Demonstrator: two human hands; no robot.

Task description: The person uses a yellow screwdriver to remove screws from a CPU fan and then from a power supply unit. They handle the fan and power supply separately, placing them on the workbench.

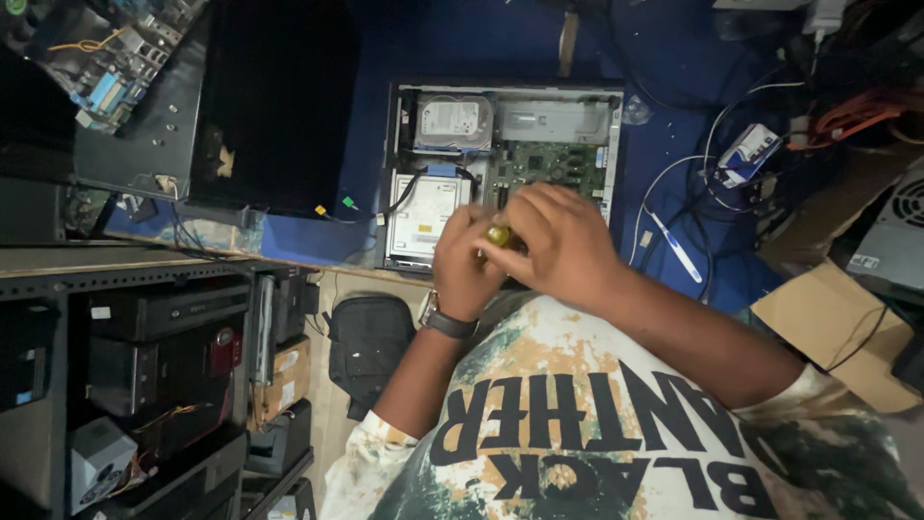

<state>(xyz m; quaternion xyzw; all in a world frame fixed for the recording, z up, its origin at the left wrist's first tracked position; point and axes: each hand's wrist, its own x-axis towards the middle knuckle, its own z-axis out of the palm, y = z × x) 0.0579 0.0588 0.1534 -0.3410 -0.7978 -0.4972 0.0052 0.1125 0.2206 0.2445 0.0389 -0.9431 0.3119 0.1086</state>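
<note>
Both hands met over open computer case (500,96) on blue desk (318,241); left hand (465,265) & right hand (563,241), fingers wrapped round yellow-handled screwdriver (498,234) (tip hidden), above green motherboard (553,159), w/ hard drive (454,122) nearby.

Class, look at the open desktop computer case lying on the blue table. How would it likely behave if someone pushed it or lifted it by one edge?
The open computer case is probably stiff and fairly heavy: its metal frame still holds a hard drive and a green circuit board. Lying flat, it would likely slide, not tip. The exposed board looks fragile, and the black cable leading off it could snag.
</note>
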